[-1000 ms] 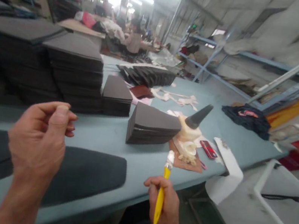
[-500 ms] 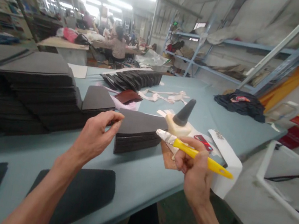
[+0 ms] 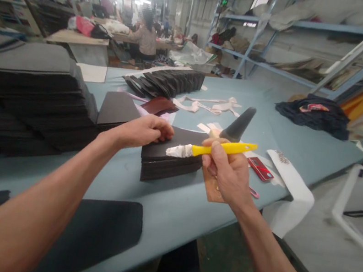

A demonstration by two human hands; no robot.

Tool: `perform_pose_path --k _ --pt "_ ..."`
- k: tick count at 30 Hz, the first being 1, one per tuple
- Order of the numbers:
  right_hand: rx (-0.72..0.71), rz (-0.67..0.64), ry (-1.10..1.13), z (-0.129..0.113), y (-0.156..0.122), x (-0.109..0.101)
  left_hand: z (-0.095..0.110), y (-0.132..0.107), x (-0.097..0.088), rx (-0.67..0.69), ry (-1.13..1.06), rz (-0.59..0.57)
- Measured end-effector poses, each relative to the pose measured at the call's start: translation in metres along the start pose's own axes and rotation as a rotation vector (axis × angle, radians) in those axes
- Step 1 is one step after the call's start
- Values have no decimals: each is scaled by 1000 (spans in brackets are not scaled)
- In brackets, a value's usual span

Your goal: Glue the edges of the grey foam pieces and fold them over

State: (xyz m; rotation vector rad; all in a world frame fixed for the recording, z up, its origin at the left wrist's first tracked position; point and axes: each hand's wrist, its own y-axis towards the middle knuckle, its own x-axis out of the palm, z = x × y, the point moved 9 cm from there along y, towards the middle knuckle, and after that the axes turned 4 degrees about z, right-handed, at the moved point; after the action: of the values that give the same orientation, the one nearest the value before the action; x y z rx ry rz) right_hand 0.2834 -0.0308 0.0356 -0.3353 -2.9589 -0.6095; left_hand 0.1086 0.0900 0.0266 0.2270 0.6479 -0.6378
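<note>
My right hand (image 3: 228, 169) is closed around the yellow handle of a paintbrush (image 3: 224, 149), whose bristles are coated in white. The brush tip points left, above the front edge of a stack of dark grey panels (image 3: 178, 156). My left hand (image 3: 149, 131) is over the left part of that stack, its fingers curled and bent downward; whatever they hold, if anything, is hidden. Behind my right hand a dark cone (image 3: 239, 125) stands on a pale block, partly covered by the hand. A brown board (image 3: 212, 190) lies beneath my right hand.
Tall piles of dark panels (image 3: 28, 96) fill the left of the blue-green table (image 3: 169, 208). More dark panels (image 3: 107, 225) lie near the front edge. A red box (image 3: 260, 168), a white strip (image 3: 293, 187) and dark cloth (image 3: 313, 114) are at right. People sit farther back.
My left hand has moved right, over the stack. The brush in my right hand has come left and up, its handle end now tilted upward. The camera view has shifted slightly.
</note>
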Motion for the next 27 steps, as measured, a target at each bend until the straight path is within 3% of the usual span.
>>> perform_pose_path --k 6,13,22,27 --pt "-80 -211 -34 -11 16 36 -10 4 0 -118 -128 -43" --pt "-144 -407 -82 -14 24 70 6 -5 -3 -237 -107 10" --pt "-172 -519 -86 -10 28 85 9 -8 -7 -265 21 54" --pt "-187 -560 -130 -5 30 89 6 -8 -5 -260 -7 22"
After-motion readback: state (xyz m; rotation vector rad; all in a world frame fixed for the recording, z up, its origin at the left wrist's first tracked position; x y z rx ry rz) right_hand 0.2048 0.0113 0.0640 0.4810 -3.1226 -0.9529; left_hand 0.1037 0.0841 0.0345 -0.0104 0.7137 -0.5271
